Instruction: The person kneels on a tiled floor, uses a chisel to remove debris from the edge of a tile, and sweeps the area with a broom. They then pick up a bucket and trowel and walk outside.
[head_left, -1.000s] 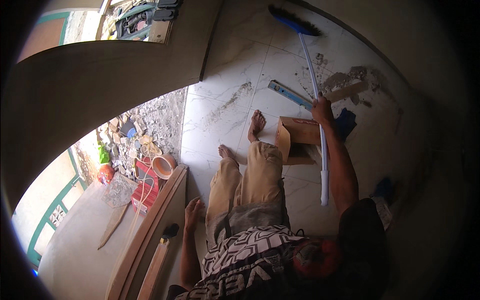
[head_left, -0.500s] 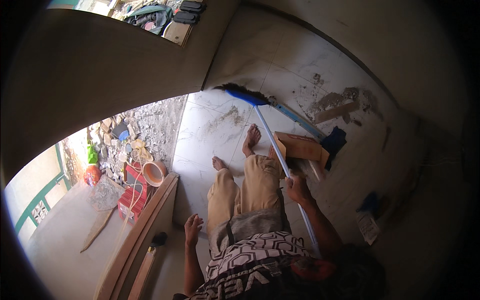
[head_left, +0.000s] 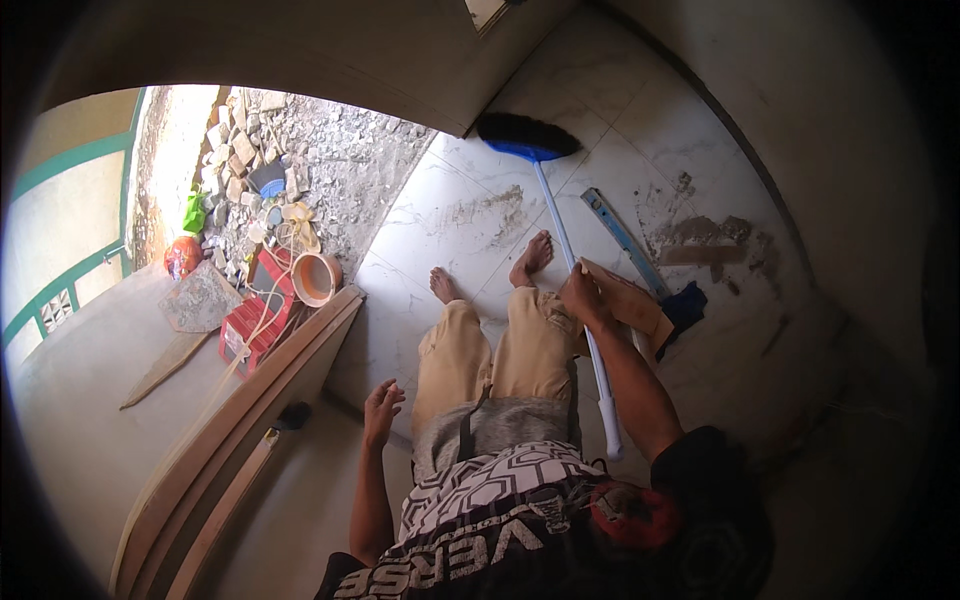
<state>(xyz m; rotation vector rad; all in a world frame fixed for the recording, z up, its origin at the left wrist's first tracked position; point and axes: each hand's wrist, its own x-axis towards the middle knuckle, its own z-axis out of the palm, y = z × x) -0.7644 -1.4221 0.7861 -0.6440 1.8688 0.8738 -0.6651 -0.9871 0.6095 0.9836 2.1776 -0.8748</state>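
Observation:
My right hand (head_left: 582, 296) is wrapped round the pale blue handle of a broom (head_left: 556, 212). The handle runs from beside my right hip to a blue head with dark bristles, far ahead by the corner of a wall. At my left side, my left hand (head_left: 382, 408) hangs empty, its fingers loosely bent and apart. A blue spirit level (head_left: 628, 242) lies on the tiles right of the broom. Close to my right hand is a cardboard box (head_left: 628, 304), partly hidden by my arm, with a dark blue cloth (head_left: 683, 312) against it.
Grey rubble and a wood piece (head_left: 697, 255) lie at the right, and a dirt patch (head_left: 490, 208) is left of the broom. At the left stand wooden boards (head_left: 250, 400), a red toolbox (head_left: 258, 318) and an orange pipe (head_left: 316, 278). Broken stones (head_left: 240, 150) lie beyond the doorway.
The broom head has moved farther ahead, away from the end of the spirit level, and its bristles now show broader. The view has shifted. My right hand keeps its grip.

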